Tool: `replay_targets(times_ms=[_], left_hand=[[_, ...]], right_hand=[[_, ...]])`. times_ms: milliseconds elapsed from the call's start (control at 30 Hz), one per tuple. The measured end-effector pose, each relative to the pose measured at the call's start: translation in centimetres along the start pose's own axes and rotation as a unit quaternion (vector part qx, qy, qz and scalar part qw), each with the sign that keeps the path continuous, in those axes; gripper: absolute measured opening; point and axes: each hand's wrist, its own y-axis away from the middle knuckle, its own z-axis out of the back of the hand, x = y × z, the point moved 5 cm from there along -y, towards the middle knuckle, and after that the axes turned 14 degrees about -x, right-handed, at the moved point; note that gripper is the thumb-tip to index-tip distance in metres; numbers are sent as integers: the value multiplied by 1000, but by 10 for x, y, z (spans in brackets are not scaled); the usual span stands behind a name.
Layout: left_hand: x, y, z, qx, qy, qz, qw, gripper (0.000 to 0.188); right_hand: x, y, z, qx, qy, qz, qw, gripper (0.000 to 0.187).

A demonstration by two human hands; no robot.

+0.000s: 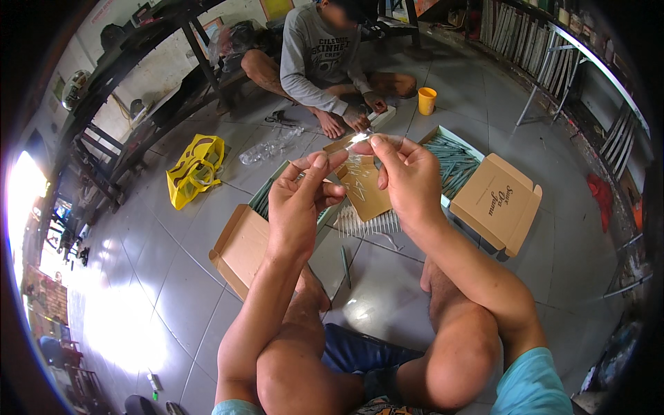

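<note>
My left hand [301,190] and my right hand [404,169] are raised in front of me, close together. Between their pinched fingertips stretches a small, clear, shiny strip of plastic [358,141], glaring in the light. Beneath the hands is an open brown cardboard box [370,197] with thin pale pieces on it. A row of thin whitish sticks [370,225] lies on the floor just nearer to me. One slim green stick [345,267] rests alone between my feet.
Open boxes of slim green sticks [453,164] flank the middle, with brown lids at left [242,245] and right [499,197]. Opposite me sits a person [325,62] working with both hands. A yellow bag [196,169], clear plastic [266,150] and an orange cup [427,102] stand around.
</note>
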Motion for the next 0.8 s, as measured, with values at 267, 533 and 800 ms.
replay_targets(times_ms=[267, 533, 800], left_hand=[[1, 2, -1, -1, 6, 23, 1000, 24], [-1, 3, 2, -12, -3, 19, 1000, 24], [-2, 4, 5, -9, -1, 19, 1000, 23]], right_hand=[[3, 0, 3, -12, -6, -6, 1000, 21], [1, -3, 8, -22, -5, -14, 1000, 21], [3, -5, 12, -31, -17, -14, 999, 20]])
